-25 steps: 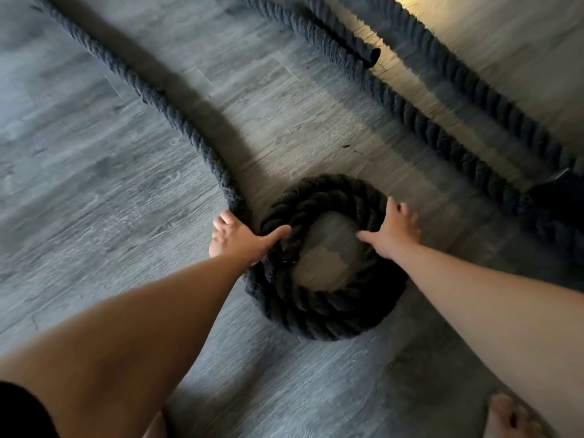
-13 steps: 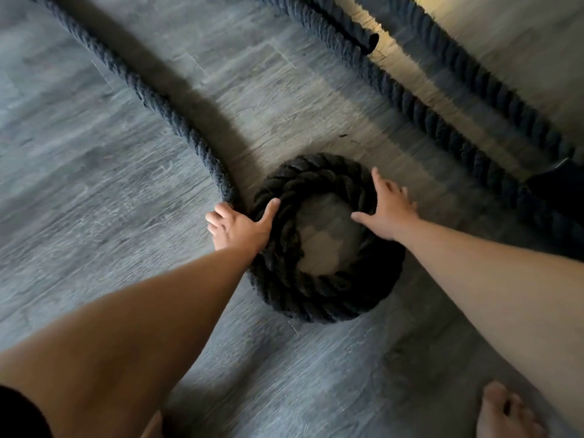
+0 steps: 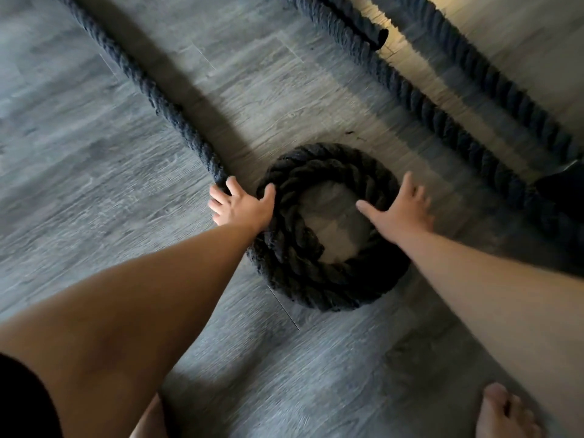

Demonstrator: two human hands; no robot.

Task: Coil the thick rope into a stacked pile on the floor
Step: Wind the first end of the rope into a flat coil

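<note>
**Both hands at the coil, floor view from above**

My left hand lies at the left edge of the coil, fingers spread and slightly curled, not clenched. Its thumb presses against the coil's outer wall; its fingertips touch the end of the free run of rope, which leaves the coil just beyond this hand and stretches away up and to the left across the floor. Whether the palm bears on the rope or on the floor, I cannot tell.

My right hand is wide open, fingers splayed, palm down on the coil's right rim. Its thumb points inward over the bare centre of the ring; its fingers reach out over the rim. It is blurred, so I cannot tell how firmly it presses. It grips nothing.

The coil sits between my two hands, a stacked ring of dark rope with floor showing through its middle. Beyond my right hand, well apart from the coil, two more lengths of rope run diagonally. A capped rope end lies far beyond both hands. My right foot is near my right forearm, at the lower edge.
</note>
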